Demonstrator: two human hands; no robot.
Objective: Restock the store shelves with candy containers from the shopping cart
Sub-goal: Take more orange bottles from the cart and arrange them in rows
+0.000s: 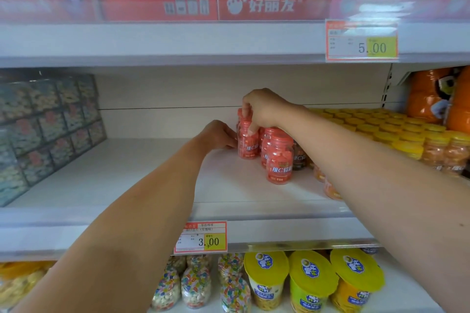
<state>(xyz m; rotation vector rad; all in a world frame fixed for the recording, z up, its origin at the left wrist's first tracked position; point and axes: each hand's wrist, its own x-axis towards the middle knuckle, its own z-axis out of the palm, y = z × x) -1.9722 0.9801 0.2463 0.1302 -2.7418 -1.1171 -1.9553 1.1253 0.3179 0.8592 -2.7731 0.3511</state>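
Fingers (246, 109) on my right hand (264, 109) grip a red candy jar (248, 146), left hand (218, 134) maybe steadying it, only a few shelved.

The right hand (264, 109) grips the top of a red plastic candy jar (248, 146) from above on the white shelf (152, 173); the left hand (218, 136) holds its lower side with curled fingers (232, 145). Matching red jars (279, 160) stand just beside.

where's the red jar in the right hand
Head view, centre: the red jar stands on the middle shelf under the right hand, the left hand at its left side, other red jars just right of it.
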